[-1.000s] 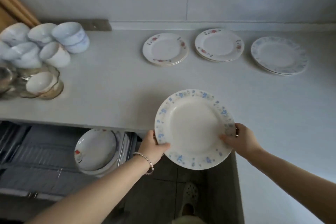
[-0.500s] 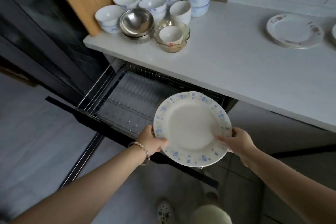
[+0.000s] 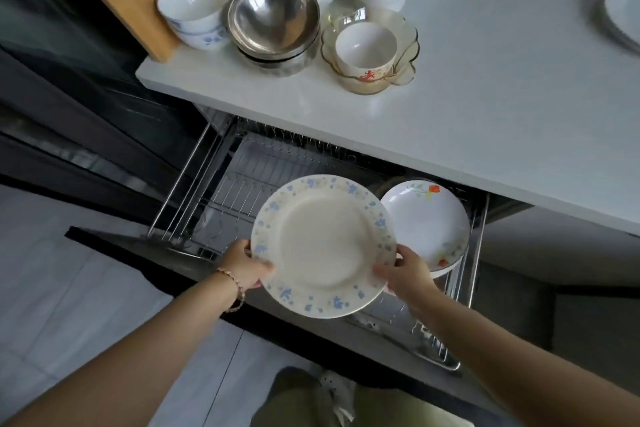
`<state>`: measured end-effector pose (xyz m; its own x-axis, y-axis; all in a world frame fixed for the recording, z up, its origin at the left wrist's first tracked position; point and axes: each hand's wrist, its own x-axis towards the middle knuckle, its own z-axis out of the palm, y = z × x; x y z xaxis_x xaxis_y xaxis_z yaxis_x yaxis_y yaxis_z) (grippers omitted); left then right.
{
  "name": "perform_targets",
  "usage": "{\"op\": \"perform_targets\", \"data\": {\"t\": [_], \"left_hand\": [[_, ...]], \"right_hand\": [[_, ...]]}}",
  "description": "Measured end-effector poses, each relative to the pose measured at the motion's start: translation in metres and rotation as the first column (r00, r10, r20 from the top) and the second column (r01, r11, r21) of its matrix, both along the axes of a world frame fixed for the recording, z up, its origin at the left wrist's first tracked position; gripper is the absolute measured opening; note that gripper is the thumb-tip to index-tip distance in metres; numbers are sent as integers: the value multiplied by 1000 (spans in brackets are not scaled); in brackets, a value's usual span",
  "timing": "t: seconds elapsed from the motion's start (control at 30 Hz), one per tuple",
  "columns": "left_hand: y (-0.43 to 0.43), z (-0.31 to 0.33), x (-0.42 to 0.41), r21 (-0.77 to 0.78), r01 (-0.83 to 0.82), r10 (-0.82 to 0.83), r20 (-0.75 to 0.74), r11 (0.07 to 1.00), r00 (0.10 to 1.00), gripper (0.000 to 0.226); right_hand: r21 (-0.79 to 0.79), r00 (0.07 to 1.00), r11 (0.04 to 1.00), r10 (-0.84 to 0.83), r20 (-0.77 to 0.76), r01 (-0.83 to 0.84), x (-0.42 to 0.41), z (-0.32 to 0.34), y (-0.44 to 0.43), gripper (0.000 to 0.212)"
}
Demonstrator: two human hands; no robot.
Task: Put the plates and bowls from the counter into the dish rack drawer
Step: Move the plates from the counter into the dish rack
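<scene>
The left hand (image 3: 247, 265) grips the left rim of the blue-flowered plate (image 3: 323, 246). The plate has left the counter (image 3: 485, 97) and now hangs tilted at frame centre over the open dish rack drawer (image 3: 194, 191). The right hand (image 3: 408, 270) pinches its right rim. Just right, an orange-flowered plate (image 3: 426, 222) already stands racked, so slotting likely comes next.

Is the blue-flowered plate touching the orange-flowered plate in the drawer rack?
Cannot tell. In the head view the blue-flowered plate overlaps the orange-flowered plate, hiding any gap.
</scene>
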<state>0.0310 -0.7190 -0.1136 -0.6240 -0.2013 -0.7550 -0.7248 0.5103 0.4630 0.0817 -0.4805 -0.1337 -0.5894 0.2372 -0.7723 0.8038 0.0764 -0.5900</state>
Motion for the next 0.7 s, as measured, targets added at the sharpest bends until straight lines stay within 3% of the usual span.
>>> {"op": "perform_targets", "data": {"t": [0.2, 0.4, 0.5, 0.7], "left_hand": [[-48, -67, -72, -93, 113, -109, 50, 989, 993, 35], [-74, -151, -141, -72, 248, -237, 135, 966, 962, 35], [-74, -191, -166, -64, 283, -275, 119, 957, 954, 34], [-47, -245, -193, -38, 341, -340, 27, 939, 940, 35]], "right_hand": [[-64, 984, 984, -163, 77, 168, -45, -59, -56, 41], [-1, 919, 939, -337, 206, 345, -83, -138, -103, 47], [36, 875, 906, -418, 245, 422, -103, -174, -107, 61], [183, 820, 826, -558, 129, 534, -120, -212, -100, 57]]}}
